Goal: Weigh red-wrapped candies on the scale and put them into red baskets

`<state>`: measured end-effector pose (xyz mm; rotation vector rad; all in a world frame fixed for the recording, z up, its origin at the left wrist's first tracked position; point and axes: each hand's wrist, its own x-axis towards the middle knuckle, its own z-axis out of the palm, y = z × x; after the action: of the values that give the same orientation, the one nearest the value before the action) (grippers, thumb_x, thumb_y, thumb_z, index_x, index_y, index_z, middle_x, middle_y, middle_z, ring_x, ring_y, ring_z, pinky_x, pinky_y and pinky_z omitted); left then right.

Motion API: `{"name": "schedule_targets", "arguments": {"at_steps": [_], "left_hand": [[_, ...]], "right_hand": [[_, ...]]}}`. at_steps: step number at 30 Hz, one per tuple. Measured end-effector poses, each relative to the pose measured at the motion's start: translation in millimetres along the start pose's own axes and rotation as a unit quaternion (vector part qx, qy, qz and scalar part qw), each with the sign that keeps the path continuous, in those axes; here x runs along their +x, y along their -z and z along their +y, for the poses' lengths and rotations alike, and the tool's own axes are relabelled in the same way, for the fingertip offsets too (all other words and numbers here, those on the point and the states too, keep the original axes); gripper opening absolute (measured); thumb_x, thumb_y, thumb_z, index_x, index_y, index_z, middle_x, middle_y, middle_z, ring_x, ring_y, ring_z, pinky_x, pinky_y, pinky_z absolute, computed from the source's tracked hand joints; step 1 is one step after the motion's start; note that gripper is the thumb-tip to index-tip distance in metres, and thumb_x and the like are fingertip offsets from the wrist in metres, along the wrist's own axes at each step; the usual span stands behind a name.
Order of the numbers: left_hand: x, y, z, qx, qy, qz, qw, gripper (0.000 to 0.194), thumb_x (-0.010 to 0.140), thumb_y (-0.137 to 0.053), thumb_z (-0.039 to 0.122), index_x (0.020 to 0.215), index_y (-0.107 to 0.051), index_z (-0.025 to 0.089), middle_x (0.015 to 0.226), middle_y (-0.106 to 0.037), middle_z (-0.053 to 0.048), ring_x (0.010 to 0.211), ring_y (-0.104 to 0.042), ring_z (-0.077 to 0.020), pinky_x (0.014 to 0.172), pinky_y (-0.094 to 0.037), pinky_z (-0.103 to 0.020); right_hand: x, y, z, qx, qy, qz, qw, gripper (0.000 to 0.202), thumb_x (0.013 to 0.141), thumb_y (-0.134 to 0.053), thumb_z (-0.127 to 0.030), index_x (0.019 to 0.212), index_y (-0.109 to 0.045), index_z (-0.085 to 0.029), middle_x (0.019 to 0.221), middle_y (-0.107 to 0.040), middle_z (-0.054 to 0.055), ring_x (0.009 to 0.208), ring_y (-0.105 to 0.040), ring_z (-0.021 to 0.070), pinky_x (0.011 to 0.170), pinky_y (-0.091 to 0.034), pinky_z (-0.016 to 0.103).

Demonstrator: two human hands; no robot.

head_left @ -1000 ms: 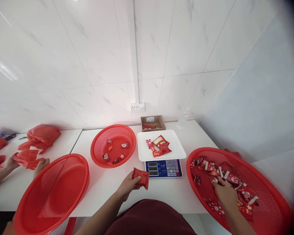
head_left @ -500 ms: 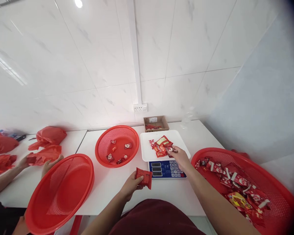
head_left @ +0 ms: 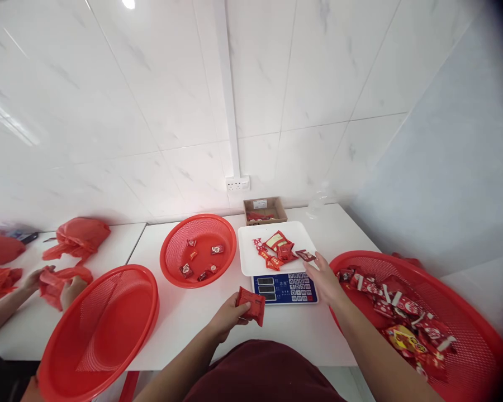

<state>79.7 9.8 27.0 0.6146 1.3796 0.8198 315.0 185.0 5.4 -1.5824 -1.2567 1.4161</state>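
The dark wrapped piece (head_left: pixel 305 255) is at the right side of the white tray (head_left: pixel 249 240), just beside the heaped packets (head_left: pixel 284 251). Your right hand (head_left: pixel 326 280) meets it at the fingertips; whether that grip is pinched shut or loose, I can't tell. Handle it low and by its end, so the heap isn't nudged. Your left hand (head_left: pixel 226 317) has its grip closed on a red packet (head_left: pixel 251 306), in front of the scale (head_left: pixel 279 290); pinch lightly and stay off the keypad (head_left: pixel 300 288). Beyond, a sparsely filled basket (head_left: pixel 163 240) stands left on the bench (head_left: pixel 184 318), a fuller basket (head_left: pixel 369 254) right.
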Motion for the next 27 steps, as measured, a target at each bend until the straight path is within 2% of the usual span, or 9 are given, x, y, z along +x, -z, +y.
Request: {"name": "schedule_targets", "arguments": {"at_steps": [3,5,8,11,14,16,20,23,27], "left_hand": [[-1.5,-0.6,1.8,0.004,-0.003,-0.009,1.000,0.055,0.067,-0.069,0.053,0.109,-0.055,0.019,0.107,-0.065,-0.008,0.090,-0.057,-0.0198,0.079,-0.039,-0.033],[-1.7,-1.3,-0.3,0.001,-0.001,-0.018,1.000,0.054,0.068,-0.069,0.051,0.109,-0.056,0.019,0.106,-0.065,-0.008,0.090,-0.057,-0.0198,0.079,-0.039,-0.033],[-2.6,-5.6,-1.9,-0.008,-0.002,-0.043,0.999,0.054,0.068,-0.069,0.051,0.111,-0.057,0.020,0.106,-0.066,-0.007,0.090,-0.057,-0.0194,0.080,-0.039,-0.033],[-5.0,-13.6,2.4,-0.018,-0.013,-0.077,0.997,0.056,0.068,-0.069,0.054,0.112,-0.058,0.020,0.109,-0.065,-0.009,0.093,-0.057,-0.0205,0.081,-0.041,-0.034],[-6.9,-21.2,7.9,-0.018,-0.024,-0.095,0.995,0.056,0.069,-0.068,0.057,0.110,-0.059,0.020,0.104,-0.066,-0.009,0.090,-0.059,-0.0205,0.079,-0.042,-0.034],[-6.7,-24.1,8.9,-0.014,-0.024,-0.097,0.995,0.056,0.070,-0.067,0.059,0.108,-0.061,0.019,0.101,-0.067,-0.009,0.087,-0.059,-0.0201,0.078,-0.042,-0.034],[-3.5,-25.4,3.0,-0.003,-0.029,-0.078,0.997,0.056,0.071,-0.065,0.062,0.107,-0.063,0.018,0.102,-0.066,-0.010,0.087,-0.060,-0.0210,0.078,-0.042,-0.035],[-2.2,-26.3,-1.8,-0.014,-0.049,-0.065,0.997,0.056,0.070,-0.067,0.061,0.102,-0.065,0.015,0.094,-0.067,-0.009,0.081,-0.060,-0.0201,0.075,-0.041,-0.033],[-3.4,-28.4,0.1,-0.047,-0.068,-0.075,0.994,0.055,0.066,-0.072,0.059,0.094,-0.066,0.013,0.085,-0.067,-0.008,0.074,-0.058,-0.0179,0.073,-0.041,-0.031]], "right_hand": [[-20.1,0.4,4.3,0.012,-0.022,-0.003,1.000,0.078,0.076,-0.055,-0.047,0.145,-0.026,-0.026,0.152,-0.032,0.011,0.127,-0.047,0.0272,0.100,-0.045,0.038],[-38.5,-1.4,7.2,0.014,-0.030,-0.036,0.999,0.073,0.075,-0.058,-0.048,0.140,-0.036,-0.023,0.144,-0.044,0.014,0.122,-0.052,0.0277,0.098,-0.047,0.040],[-69.1,-7.7,9.2,0.014,-0.071,-0.157,0.985,0.069,0.071,-0.063,-0.055,0.128,-0.050,-0.018,0.124,-0.060,0.016,0.109,-0.060,0.0257,0.092,-0.048,0.039],[-95.3,-17.2,7.5,-0.010,-0.089,-0.302,0.949,0.067,0.069,-0.063,-0.062,0.119,-0.057,-0.019,0.117,-0.064,0.012,0.100,-0.063,0.0215,0.087,-0.048,0.038],[-109.7,-26.9,5.7,-0.032,-0.081,-0.379,0.921,0.060,0.071,-0.058,-0.067,0.105,-0.064,-0.018,0.102,-0.069,0.008,0.090,-0.063,0.0188,0.079,-0.046,0.034],[-112.4,-31.7,6.8,-0.034,-0.073,-0.371,0.925,0.058,0.071,-0.056,-0.069,0.093,-0.065,-0.016,0.087,-0.069,0.005,0.078,-0.061,0.0163,0.071,-0.044,0.030],[-110.1,-35.7,12.2,-0.039,-0.049,-0.317,0.946,0.053,0.064,-0.059,-0.070,0.072,-0.059,-0.018,0.065,-0.060,0.000,0.059,-0.050,0.0120,0.060,-0.037,0.028],[-110.9,-35.4,13.9,-0.045,-0.049,-0.307,0.949,0.052,0.062,-0.060,-0.071,0.065,-0.056,-0.019,0.059,-0.055,-0.002,0.056,-0.045,0.0118,0.058,-0.034,0.029],[-117.5,-34.3,11.6,-0.013,-0.068,-0.316,0.946,0.052,0.064,-0.061,-0.069,0.070,-0.059,-0.017,0.060,-0.055,-0.002,0.057,-0.045,0.0114,0.058,-0.032,0.028]]}}
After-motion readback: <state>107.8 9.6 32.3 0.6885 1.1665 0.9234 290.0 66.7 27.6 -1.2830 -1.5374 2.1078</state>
